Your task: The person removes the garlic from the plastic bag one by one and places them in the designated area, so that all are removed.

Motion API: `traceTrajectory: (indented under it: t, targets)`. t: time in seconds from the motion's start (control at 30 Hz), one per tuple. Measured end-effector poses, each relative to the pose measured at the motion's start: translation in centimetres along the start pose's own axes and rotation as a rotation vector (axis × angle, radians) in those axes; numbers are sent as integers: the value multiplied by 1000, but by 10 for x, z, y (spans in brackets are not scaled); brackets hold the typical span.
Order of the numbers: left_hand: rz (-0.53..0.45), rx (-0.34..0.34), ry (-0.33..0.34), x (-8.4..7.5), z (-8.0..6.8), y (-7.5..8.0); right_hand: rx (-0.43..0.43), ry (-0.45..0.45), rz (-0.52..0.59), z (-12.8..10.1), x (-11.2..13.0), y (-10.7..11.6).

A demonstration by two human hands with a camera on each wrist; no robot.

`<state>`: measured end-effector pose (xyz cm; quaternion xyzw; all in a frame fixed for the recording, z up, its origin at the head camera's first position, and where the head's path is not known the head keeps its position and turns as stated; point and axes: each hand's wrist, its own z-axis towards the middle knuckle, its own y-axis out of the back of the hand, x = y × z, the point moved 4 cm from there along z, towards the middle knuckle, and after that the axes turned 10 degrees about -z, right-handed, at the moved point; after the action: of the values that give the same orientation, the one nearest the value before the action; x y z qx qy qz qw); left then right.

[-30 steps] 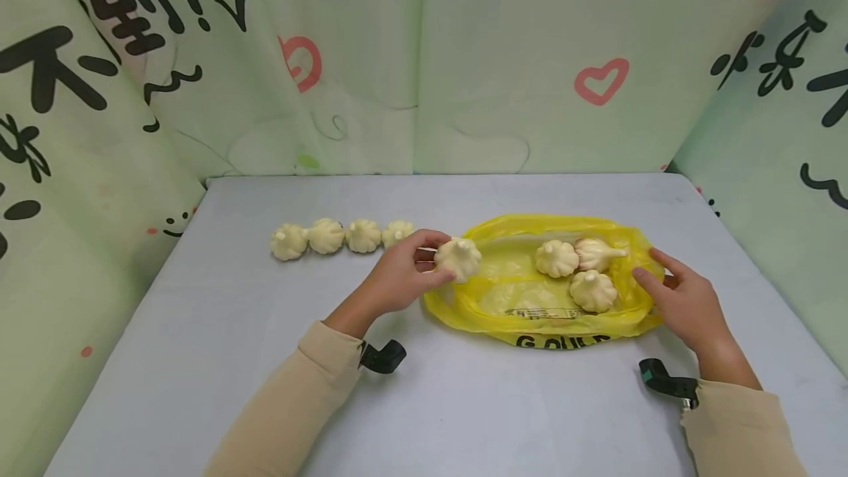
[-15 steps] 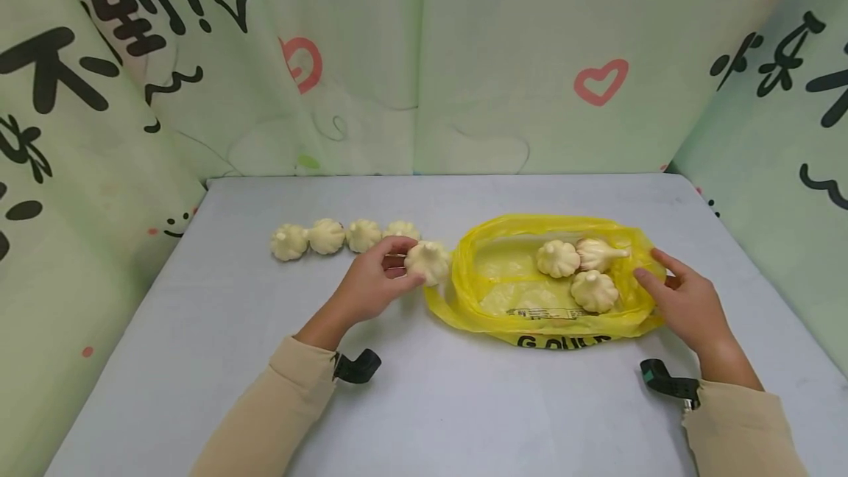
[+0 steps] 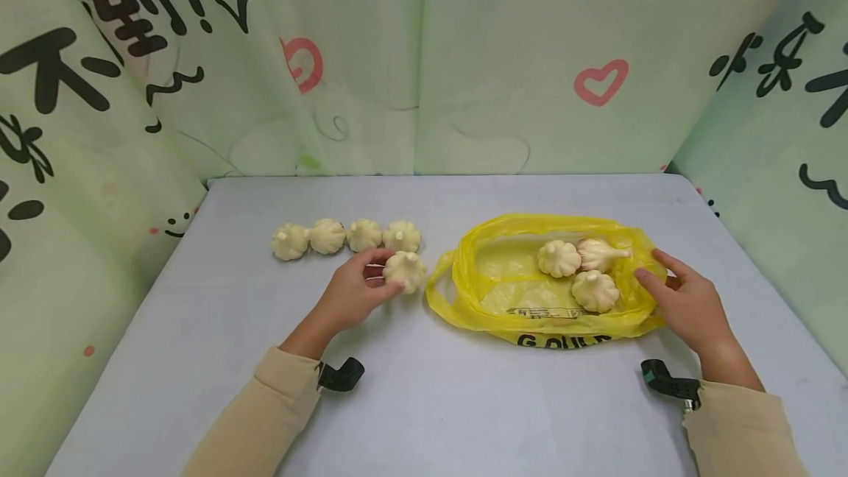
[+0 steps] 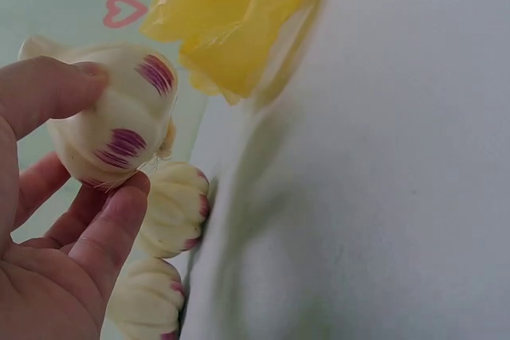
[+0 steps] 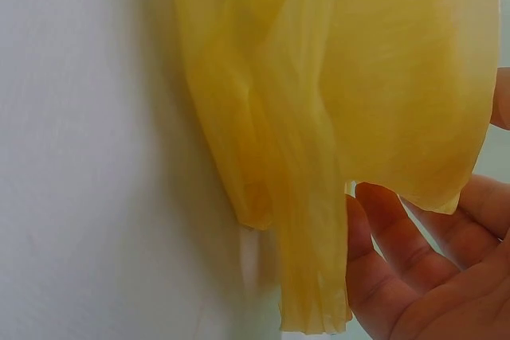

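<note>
A purple-streaked garlic bulb [image 3: 405, 271] is held beside the open yellow bag [image 3: 493, 321].

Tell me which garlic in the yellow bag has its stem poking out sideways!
The back-right bulb: its stem points right, while the left bulb and front bulb show no sideways stem.

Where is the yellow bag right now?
In the head view, the yellow bag lies on the right half of the table, between the garlic bulb in the left hand and the right hand holding its right edge.
</note>
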<state>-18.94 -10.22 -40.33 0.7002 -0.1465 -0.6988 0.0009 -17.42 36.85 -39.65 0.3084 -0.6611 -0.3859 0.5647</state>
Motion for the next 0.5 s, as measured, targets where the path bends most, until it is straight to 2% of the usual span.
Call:
traceTrajectory:
  t: [0.2, 0.5]
  targets:
    - [14, -27, 36, 10, 0, 2, 2, -3, 2, 0, 1, 0]
    - [44, -63, 93, 15, 1, 5, 5, 2, 6, 0, 1, 1]
